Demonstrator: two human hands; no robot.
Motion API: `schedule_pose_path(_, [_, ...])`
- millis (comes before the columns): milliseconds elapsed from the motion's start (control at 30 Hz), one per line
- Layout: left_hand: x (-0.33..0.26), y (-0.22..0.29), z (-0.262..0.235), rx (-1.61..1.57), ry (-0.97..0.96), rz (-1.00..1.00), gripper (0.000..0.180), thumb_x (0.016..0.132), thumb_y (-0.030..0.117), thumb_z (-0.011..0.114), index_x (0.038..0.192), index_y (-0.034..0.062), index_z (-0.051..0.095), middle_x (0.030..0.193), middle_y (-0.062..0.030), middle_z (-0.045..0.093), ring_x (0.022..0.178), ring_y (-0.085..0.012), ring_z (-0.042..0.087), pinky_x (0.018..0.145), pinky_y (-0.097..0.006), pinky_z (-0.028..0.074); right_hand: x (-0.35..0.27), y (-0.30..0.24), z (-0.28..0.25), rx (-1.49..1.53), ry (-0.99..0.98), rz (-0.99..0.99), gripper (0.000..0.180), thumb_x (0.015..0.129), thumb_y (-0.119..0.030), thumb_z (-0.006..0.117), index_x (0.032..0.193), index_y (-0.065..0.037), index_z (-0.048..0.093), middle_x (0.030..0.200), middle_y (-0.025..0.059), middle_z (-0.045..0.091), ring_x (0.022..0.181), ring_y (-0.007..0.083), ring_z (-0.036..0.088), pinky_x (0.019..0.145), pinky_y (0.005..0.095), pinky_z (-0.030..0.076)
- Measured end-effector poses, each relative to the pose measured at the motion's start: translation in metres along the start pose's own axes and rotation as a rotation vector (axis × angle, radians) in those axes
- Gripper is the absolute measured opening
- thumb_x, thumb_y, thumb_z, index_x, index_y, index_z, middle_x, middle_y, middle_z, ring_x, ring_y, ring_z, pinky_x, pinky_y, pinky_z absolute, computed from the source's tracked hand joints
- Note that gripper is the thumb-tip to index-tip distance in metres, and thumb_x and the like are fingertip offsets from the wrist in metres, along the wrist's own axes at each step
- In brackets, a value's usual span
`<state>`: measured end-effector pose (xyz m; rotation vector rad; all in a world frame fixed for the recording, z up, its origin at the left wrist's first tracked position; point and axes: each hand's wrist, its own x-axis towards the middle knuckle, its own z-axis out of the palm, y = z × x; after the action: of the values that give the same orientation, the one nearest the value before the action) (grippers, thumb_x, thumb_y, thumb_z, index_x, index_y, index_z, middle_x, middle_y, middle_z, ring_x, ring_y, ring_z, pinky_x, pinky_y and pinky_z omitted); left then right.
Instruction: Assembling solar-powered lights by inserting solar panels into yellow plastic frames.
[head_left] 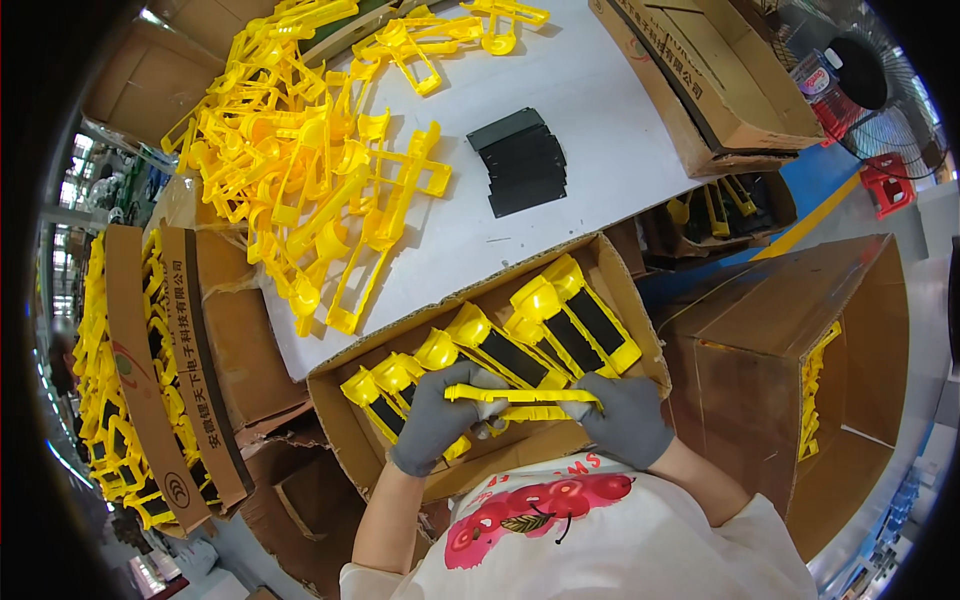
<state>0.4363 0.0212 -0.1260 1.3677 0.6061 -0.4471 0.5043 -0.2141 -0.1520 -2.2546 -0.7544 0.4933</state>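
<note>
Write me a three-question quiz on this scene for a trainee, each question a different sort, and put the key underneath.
1. Multiple choice: what colour are the gloves on the left hand and right hand?
A) Red
B) Grey
C) White

2. True or false: the black plates lie on the white tabletop, to the right of the loose yellow pile.

3. Fill in the blank: both hands hold a yellow frame over an open box made of ______.

Key:
1. B
2. True
3. Cardboard
</note>
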Motion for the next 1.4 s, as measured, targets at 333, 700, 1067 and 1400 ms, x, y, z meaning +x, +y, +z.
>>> schedule_pose_path(333, [0.036,0.024,-0.023,1.272,0.382,0.307,0.042,0.075,0.031,0.076,0.098,0.0010,0.057,0.077,-0.0208,0.064,0.067,-0.0347,0.065,0.063,-0.041,0.052,0.071,-0.019,-0.042,-0.140,0.061,-0.093,0.032,0.077,-0.036,0.075,0.098,-0.012,0.066,0.059,0.0042,0.060,0.051,0.0186,0.060,0.049,0.0288,0.045])
schedule_pose_path(700, [0.167,0.171,-0.133,1.294,0.657,0.793,0.040,0.071,0.002,0.064,0.110,0.0125,0.066,0.110,-0.0120,0.065,0.107,-0.0305,0.058,0.093,-0.037,0.047,0.158,-0.008,-0.065,-0.076,0.183,-0.089,0.023,0.085,-0.034,0.067,0.092,-0.013,0.067,0.069,0.0089,0.066,0.066,0.0266,0.066,0.059,0.0355,0.050])
schedule_pose_path(1067, [0.217,0.191,-0.115,1.552,-0.045,0.546,0.038,0.066,-0.011,0.053,0.097,0.0107,0.060,0.106,-0.0103,0.057,0.105,-0.0336,0.054,0.089,-0.038,0.045,0.192,0.014,-0.065,-0.079,0.244,-0.020,0.018,0.083,-0.030,0.068,0.092,-0.014,0.067,0.078,0.0073,0.068,0.072,0.0250,0.066,0.065,0.0353,0.051])
schedule_pose_path(1400, [0.110,0.198,-0.143,1.554,0.188,1.080,0.027,0.065,-0.007,0.064,0.087,0.0085,0.064,0.088,-0.0064,0.057,0.092,-0.0294,0.052,0.078,-0.037,0.047,0.221,0.036,-0.066,-0.436,0.169,-0.170,0.029,0.074,-0.019,0.072,0.100,-0.016,0.063,0.101,0.0043,0.058,0.098,0.0237,0.058,0.082,0.0368,0.049])
